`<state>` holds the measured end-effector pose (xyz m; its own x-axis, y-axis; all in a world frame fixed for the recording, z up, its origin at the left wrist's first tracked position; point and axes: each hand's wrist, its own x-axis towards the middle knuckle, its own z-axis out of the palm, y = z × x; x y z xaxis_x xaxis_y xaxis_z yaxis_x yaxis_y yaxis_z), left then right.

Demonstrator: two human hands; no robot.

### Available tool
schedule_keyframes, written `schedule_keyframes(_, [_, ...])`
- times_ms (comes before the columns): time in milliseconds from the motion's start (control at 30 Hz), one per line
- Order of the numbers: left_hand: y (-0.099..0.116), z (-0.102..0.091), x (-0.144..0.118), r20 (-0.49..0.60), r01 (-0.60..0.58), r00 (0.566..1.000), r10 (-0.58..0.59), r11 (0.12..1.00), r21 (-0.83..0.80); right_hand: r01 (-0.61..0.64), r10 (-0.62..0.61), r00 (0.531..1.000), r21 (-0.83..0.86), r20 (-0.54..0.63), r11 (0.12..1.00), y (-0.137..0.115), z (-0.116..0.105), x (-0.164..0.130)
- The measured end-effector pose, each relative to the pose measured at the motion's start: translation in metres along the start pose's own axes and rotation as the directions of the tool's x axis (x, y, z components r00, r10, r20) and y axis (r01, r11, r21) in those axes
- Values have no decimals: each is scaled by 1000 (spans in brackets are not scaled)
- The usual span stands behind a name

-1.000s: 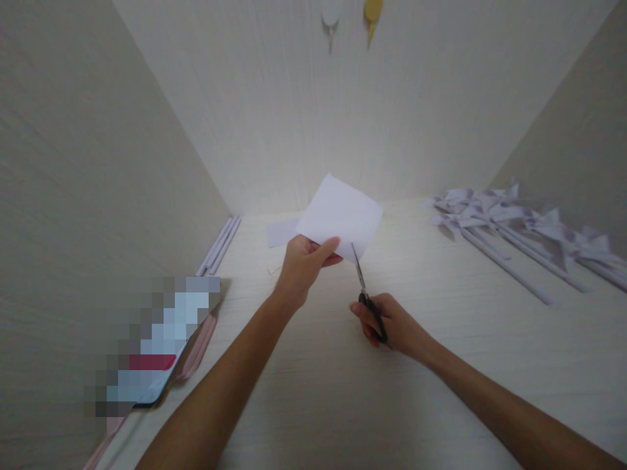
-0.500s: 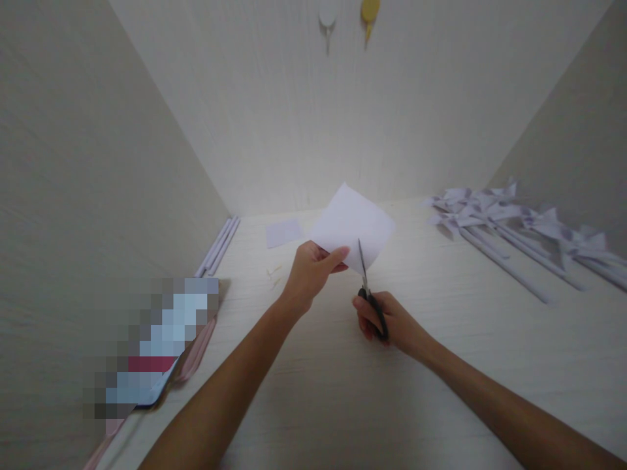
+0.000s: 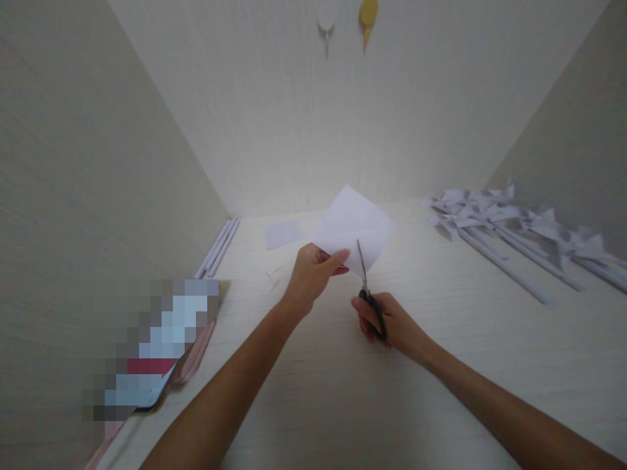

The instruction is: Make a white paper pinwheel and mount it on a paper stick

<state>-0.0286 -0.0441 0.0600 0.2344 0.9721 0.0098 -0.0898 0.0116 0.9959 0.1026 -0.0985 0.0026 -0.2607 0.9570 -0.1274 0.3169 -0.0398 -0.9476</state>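
White square paper sheet [image 3: 353,224] hangs above the pale wooden surface [image 3: 343,378], left hand [image 3: 313,273] pinching its near corner; right hand [image 3: 392,324], grip closed on black-handled scissors [image 3: 366,287], has the blades at the sheet's near edge.

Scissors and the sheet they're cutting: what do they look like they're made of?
Scissors in the right hand: bright blades, likely metal; dark matte handles, probably plastic. Sheet pinched by the left hand: thin white paper, matte, by its crisp edges and slight curve.
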Motion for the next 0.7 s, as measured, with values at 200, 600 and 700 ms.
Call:
schedule_keyframes(200, [-1, 0, 0, 6, 3, 1000, -3, 1000, -8, -11, 11, 1000, -27, -6, 1000, -2, 0, -1])
schedule_keyframes(600, [0, 0, -1, 19, -2, 1000, 2, 1000, -14, 15, -15, 1000, -6, -11, 1000, -2, 1, -1])
schedule_keyframes(700, [0, 1, -1, 15, 5, 1000, -5, 1000, -11, 8, -8, 1000, 3, -11, 1000, -2, 1, -1])
